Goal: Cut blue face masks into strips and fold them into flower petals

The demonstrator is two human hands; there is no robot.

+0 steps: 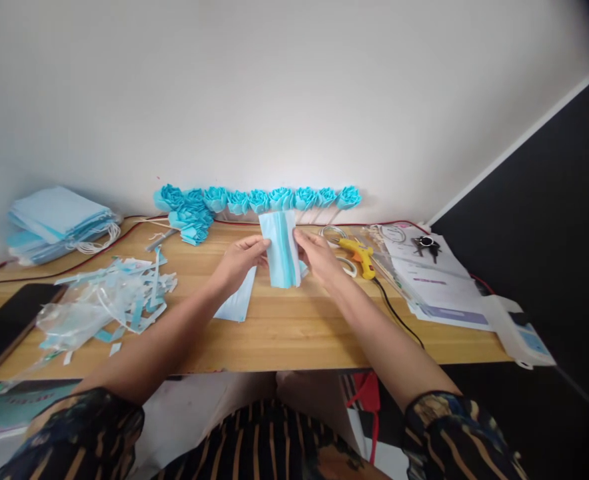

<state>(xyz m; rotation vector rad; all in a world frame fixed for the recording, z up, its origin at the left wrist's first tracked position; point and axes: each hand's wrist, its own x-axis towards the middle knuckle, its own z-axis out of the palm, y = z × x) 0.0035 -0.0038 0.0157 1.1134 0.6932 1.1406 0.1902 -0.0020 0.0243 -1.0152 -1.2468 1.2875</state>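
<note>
Above the wooden table, a blue and white pleated mask sheet is held upright between both hands. My left hand pinches its left edge, thumb in front. At the right edge, my right hand grips the sheet, its fingers partly hidden behind. A flat light-blue sheet lies on the table, partly under my left hand and wrist. Behind the held sheet, several blue paper-like flowers stand in a row along the wall.
Cut scraps and clear plastic lie left, near a mask stack and a dark tablet-like object. A yellow glue gun with black cord, tape rolls, papers, keys and a whitish plastic box are right.
</note>
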